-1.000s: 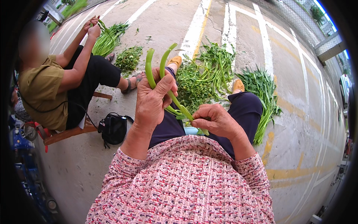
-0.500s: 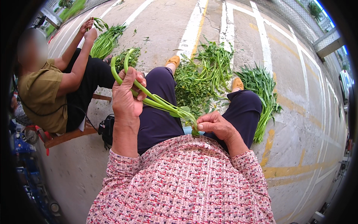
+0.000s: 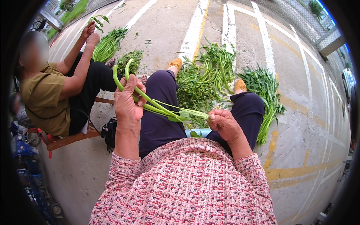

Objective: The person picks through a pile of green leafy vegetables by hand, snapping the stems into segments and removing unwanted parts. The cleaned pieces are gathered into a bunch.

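My left hand [image 3: 128, 101] is closed around a few long green water spinach stems [image 3: 159, 109]. Their thick ends curve up past my thumb, and their thin ends reach across my lap. At those thin ends my right hand [image 3: 227, 125] pinches a pale strand between thumb and fingertips, pulled taut from the bunch. A small loose leaf [image 3: 195, 134] lies by a light blue edge [image 3: 205, 132] between my thighs.
Between my feet lie a heap of leafy pieces [image 3: 189, 90] and stems with leaves [image 3: 217, 65]. A water spinach bundle [image 3: 264, 99] is beside my right foot. On the left a seated person [image 3: 48, 86] holds greens, near another bundle [image 3: 108, 45] and leaf pile [image 3: 129, 62].
My right hand has moved right and slightly up, drawing the thin strand out straight. My left hand has barely moved. A small leaf now shows at my lap.
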Available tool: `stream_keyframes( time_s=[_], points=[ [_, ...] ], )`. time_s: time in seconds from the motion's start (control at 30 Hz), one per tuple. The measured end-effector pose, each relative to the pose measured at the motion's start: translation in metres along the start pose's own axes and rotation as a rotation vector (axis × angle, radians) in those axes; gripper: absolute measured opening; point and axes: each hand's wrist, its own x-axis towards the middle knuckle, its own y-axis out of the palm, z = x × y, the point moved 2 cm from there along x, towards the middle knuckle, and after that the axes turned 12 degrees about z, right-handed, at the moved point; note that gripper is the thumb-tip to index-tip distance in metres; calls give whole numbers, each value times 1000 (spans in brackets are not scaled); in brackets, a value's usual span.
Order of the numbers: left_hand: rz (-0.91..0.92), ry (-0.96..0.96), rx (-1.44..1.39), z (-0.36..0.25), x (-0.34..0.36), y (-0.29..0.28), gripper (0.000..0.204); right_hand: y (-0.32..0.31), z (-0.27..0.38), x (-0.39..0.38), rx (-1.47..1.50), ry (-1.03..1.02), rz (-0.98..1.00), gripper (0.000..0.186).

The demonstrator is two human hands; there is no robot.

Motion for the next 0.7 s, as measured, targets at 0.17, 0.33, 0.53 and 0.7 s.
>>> stream_keyframes(
  time_s=[0.17,0.33,0.53,0.7],
  points=[
    [-44,-11,-9,3,2,-2,14,-4,3,-3,101,-11,-6,12],
    [-70,-54,-82,7,7,-19,15,-4,9,-2,79,-29,-2,11],
    [-80,-143,-163,12,10,-29,20,-8,10,-1,-40,-15,-82,10],
    [-74,-154,-178,10,9,-28,22,-14,11,-1,-51,-20,-76,9]
  ],
)
